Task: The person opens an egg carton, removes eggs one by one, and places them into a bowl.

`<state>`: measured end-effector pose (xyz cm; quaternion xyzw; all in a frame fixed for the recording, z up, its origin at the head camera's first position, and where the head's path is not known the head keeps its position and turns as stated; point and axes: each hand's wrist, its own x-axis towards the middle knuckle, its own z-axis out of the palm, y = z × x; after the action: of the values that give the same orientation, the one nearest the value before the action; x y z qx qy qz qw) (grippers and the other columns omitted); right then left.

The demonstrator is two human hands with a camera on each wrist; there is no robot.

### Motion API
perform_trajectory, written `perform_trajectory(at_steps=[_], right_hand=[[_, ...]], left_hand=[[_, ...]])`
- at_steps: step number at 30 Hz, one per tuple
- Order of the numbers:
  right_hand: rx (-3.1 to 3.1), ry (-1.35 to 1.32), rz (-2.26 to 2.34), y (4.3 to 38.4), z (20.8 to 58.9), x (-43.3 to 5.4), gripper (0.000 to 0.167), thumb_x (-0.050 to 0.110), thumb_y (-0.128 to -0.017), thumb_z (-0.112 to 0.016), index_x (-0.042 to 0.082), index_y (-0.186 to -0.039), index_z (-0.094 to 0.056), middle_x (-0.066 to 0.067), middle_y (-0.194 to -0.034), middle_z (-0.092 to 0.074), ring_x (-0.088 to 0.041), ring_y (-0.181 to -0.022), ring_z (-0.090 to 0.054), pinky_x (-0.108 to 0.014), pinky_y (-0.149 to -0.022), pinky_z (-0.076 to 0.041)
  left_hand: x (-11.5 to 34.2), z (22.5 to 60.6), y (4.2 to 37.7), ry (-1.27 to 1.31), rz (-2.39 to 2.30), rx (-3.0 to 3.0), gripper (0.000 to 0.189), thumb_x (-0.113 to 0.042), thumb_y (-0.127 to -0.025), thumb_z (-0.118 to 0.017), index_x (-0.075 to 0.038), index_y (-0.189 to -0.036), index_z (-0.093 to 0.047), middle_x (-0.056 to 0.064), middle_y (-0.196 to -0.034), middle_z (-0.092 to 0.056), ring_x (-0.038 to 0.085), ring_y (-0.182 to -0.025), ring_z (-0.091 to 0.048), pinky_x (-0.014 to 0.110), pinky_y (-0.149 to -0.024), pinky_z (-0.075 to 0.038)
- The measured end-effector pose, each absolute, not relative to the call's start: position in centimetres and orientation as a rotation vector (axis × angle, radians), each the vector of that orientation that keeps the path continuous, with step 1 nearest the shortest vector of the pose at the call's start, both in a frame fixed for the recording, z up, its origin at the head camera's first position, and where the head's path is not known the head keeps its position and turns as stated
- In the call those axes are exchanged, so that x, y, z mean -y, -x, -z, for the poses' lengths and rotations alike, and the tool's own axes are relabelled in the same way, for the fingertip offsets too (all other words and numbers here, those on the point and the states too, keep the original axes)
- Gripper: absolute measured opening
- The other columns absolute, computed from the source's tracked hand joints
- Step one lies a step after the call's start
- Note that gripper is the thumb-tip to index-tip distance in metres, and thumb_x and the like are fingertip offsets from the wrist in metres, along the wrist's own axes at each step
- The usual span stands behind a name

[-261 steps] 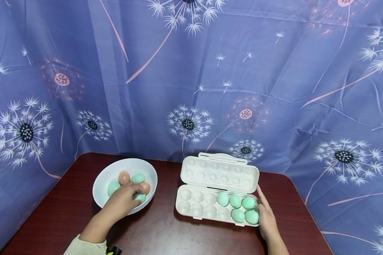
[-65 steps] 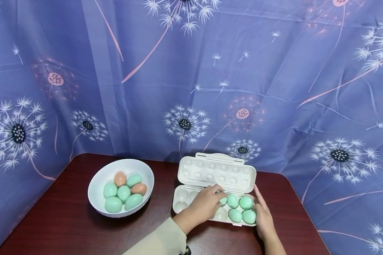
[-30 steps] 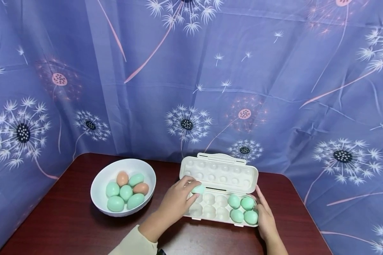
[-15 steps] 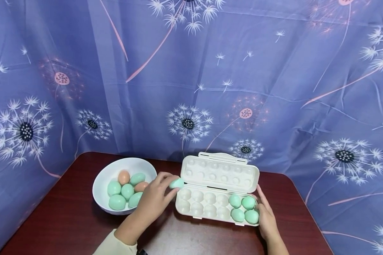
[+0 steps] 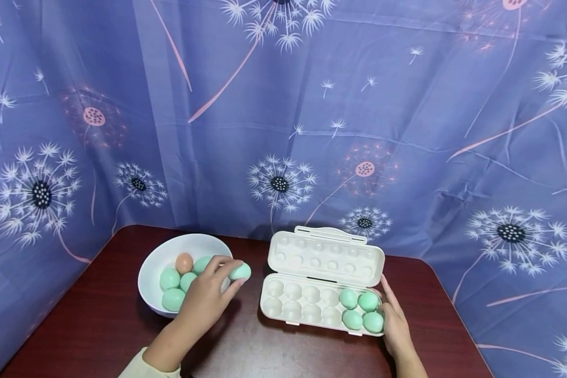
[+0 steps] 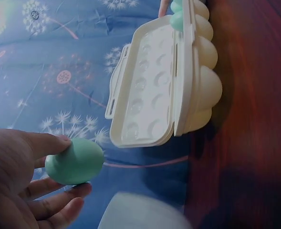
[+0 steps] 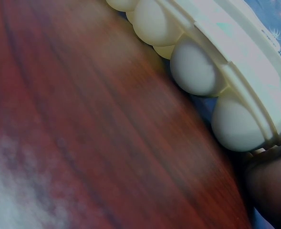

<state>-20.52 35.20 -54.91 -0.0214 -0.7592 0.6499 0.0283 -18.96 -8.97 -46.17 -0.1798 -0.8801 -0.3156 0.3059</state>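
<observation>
A pale green egg [image 5: 240, 271] is pinched between the thumb and fingers of my left hand [image 5: 208, 291], at the right rim of the white bowl [image 5: 146, 278]. In the left wrist view, that egg [image 6: 75, 161] sits at the fingertips. Several green eggs [image 5: 173, 300] and an orange egg [image 5: 184, 263] lie in the bowl, the rest hidden behind the left hand. My right hand [image 5: 397, 323] grips the right end of an open cream egg carton [image 5: 291, 310]. Several green eggs [image 5: 352, 319] fill the carton's right-end cups; its other cups hold none.
The carton's lid [image 5: 326, 257] leans back, near the blue dandelion-print curtain [image 5: 217, 157]. Bowl and carton stand apart on a dark red wooden table [image 5: 260, 346], the bowl at left.
My left hand lifted a green egg out of the carton's back row and carried it left towards the bowl. The right hand has kept its grip on the carton's end.
</observation>
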Motion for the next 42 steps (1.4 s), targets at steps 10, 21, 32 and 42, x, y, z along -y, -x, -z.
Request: perform_trajectory(at_steps=[10, 21, 32, 42], right_hand=[[2.333, 0.065, -2.004, 20.4, 55.0, -35.2, 0.073, -0.003, -0.1, -0.025, 0.032, -0.163, -0.014, -0.013, -0.156, -0.04, 0.013, -0.121, -0.049, -0.006, -0.096, -0.04], [2.338, 0.154, -2.008, 20.7, 54.8, -35.3, 0.075, -0.002, -0.098, -0.027, 0.036, -0.162, -0.016, 0.019, -0.133, -0.055, 0.011, -0.116, -0.053, -0.009, -0.093, -0.044], [2.36, 0.161, -2.011, 20.8, 54.8, -35.1, 0.076, -0.002, -0.098, -0.026, 0.037, -0.162, -0.013, -0.018, -0.158, -0.036, 0.014, -0.118, -0.049, -0.007, -0.094, -0.041], [2.32, 0.115, -2.02, 20.7, 55.0, -35.4, 0.075, -0.003, -0.098, -0.027, 0.033, -0.163, -0.016, 0.023, -0.129, -0.057, 0.011, -0.116, -0.053, -0.008, -0.094, -0.043]], left_hand=[[11.5, 45.0, 18.6, 0.348, 0.818, 2.457, 0.038, -0.013, -0.081, -0.084, -0.01, -0.118, -0.073, 0.006, -0.112, -0.064, 0.011, -0.073, -0.071, 0.032, -0.063, -0.057], [13.8, 43.6, 18.6, 0.184, 0.813, 2.561, 0.037, -0.015, -0.083, -0.082, -0.005, -0.117, -0.071, 0.013, -0.114, -0.067, 0.034, -0.098, -0.07, 0.053, -0.081, -0.055], [15.6, 43.6, 18.5, 0.096, 0.776, 2.719, 0.036, -0.009, -0.081, -0.079, -0.002, -0.115, -0.07, 0.019, -0.123, -0.066, 0.043, -0.102, -0.068, 0.057, -0.083, -0.054], [15.9, 43.8, 18.6, 0.106, 0.725, 2.873, 0.03, -0.011, -0.08, -0.079, -0.005, -0.109, -0.07, 0.017, -0.109, -0.066, 0.035, -0.088, -0.068, 0.054, -0.075, -0.054]])
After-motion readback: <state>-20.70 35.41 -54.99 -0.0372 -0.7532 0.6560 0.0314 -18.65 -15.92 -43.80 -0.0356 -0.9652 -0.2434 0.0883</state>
